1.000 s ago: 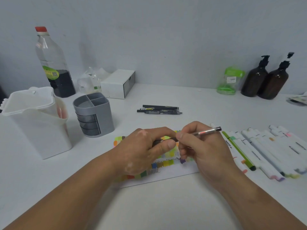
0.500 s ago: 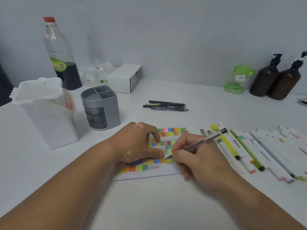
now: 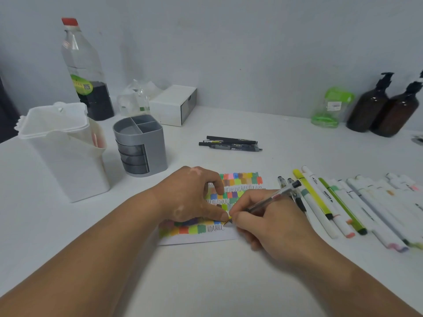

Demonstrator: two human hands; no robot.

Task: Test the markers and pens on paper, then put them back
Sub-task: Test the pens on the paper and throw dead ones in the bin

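Observation:
A sheet of paper [image 3: 238,186] covered in coloured swatches and black scribbles lies on the white table [image 3: 206,282]. My left hand [image 3: 192,195] rests on the paper with fingertips pressing it down. My right hand [image 3: 265,223] grips a clear-barrelled pen [image 3: 277,195], its tip touching the paper beside a scribble at the lower edge. To the right lies a row of several markers [image 3: 343,202]. Several dark pens [image 3: 231,144] lie farther back. A grey pen holder [image 3: 139,145] with compartments stands at the left.
A white lidded container [image 3: 64,147] stands left of the holder. Behind are a large bottle with a red cap [image 3: 84,72], a white box [image 3: 174,104], a green-lidded jar [image 3: 332,108] and two brown pump bottles [image 3: 384,106] along the wall.
My hands came apart from the pen and lowered onto the paper. The left hand now presses the sheet while the right hand brought the pen tip down to its lower edge.

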